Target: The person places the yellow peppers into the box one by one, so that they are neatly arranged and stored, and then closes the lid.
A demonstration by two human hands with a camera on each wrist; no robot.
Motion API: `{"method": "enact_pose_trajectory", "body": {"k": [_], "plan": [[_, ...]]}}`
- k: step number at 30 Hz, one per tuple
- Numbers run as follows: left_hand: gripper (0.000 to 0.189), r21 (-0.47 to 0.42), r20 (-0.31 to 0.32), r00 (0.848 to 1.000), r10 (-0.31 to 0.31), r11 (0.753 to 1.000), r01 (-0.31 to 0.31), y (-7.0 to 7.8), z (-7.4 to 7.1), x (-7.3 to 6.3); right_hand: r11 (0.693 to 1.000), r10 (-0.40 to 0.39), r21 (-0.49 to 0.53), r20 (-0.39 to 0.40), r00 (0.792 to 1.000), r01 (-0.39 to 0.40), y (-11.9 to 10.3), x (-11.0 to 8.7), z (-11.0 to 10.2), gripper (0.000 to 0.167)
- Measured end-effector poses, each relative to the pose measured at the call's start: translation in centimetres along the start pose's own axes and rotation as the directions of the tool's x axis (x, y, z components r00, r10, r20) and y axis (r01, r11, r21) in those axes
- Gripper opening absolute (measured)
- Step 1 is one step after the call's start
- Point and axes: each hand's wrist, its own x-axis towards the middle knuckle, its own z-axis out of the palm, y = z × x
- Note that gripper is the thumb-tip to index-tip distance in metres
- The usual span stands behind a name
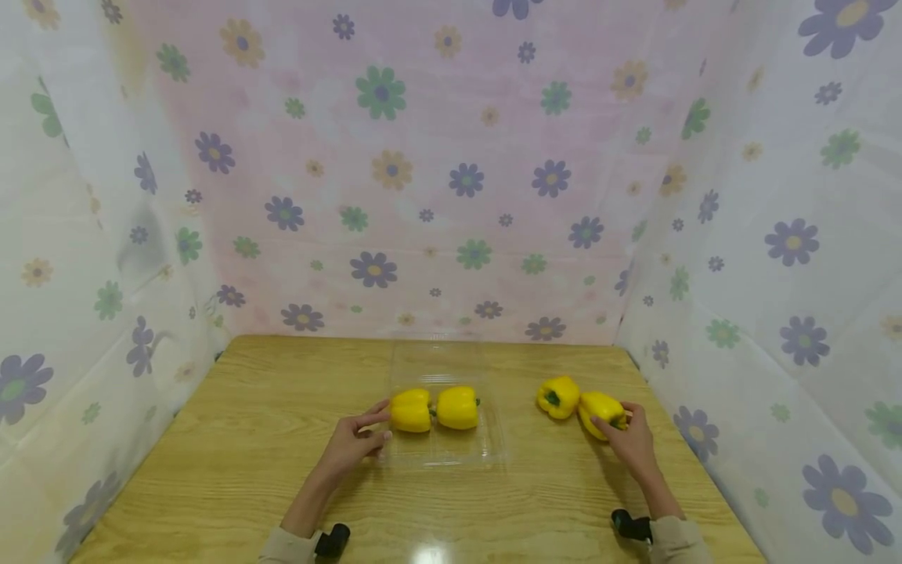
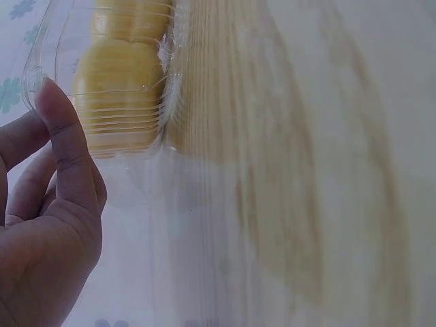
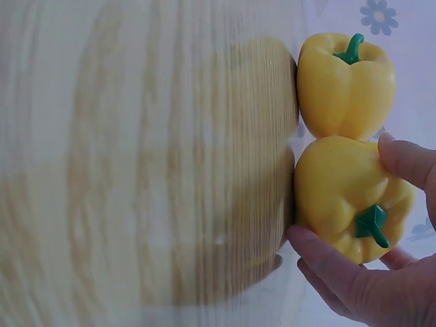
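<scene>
Nearest are two light sleeves (image 1: 680, 540), and by each of them is a small black device (image 1: 333, 540) at the wrist. Further on, the left hand (image 1: 352, 440) pinches the left edge of a clear plastic container (image 1: 496, 439) between its thumb and fingers. The right hand (image 1: 634, 442) has its fingers curled around a yellow pepper (image 1: 595, 411), with the thumb on one side; this pepper rests on the table (image 1: 282, 415), to the right of the container. It touches a second pepper (image 1: 561, 388), which lies a little farther and to the left. Inside the container, two more yellow peppers (image 1: 457, 408) lie side by side, their green stems toward the right. Behind them the transparent lid (image 1: 438, 360) is open. Farthest, a flowered cloth (image 1: 423, 141) stands as a wall behind the table.
</scene>
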Motion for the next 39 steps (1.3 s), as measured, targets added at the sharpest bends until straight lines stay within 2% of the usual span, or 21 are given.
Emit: {"method": "enact_pose_trajectory", "body": {"k": [12,19,23,28,33,36,39], "plan": [[0.048,-0.008,0.006,1.0,-0.003,1.0,0.003,0.2,0.1,-0.1,0.999,0.006,0.047,-0.03,1.0,-0.005,0.2,-0.4,0.1,0.085],[0.048,0.0,0.007,1.0,0.004,1.0,-0.004,0.0,0.0,0.0,0.999,-0.019,0.024,-0.133,0.991,0.022,0.2,-0.9,-0.6,0.083],[0.048,0.015,0.002,1.0,0.003,1.0,-0.003,0.0,0.0,0.0,0.992,-0.059,0.095,-0.196,0.979,0.079,0.2,-1.0,-0.9,0.079],[0.049,0.02,-0.002,1.0,0.002,1.0,-0.002,0.1,-0.1,0.0,0.962,-0.106,0.207,-0.314,0.943,0.177,0.1,-0.8,-0.8,0.068],[0.049,0.018,0.005,1.0,0.001,1.0,-0.001,0.2,-0.1,0.0,0.932,-0.129,0.263,-0.404,0.906,0.25,0.3,-0.5,-0.6,0.061],[0.049,0.018,0.009,1.0,0.007,1.0,-0.007,0.2,-0.1,0.0,0.909,-0.181,0.278,-0.406,0.896,0.31,0.4,-0.5,-0.6,0.061],[0.049,0.016,0.014,1.0,0.013,1.0,-0.014,0.2,-0.1,0.0,0.858,-0.244,0.362,-0.337,0.909,0.365,0.2,-0.6,-0.5,0.062]]}}
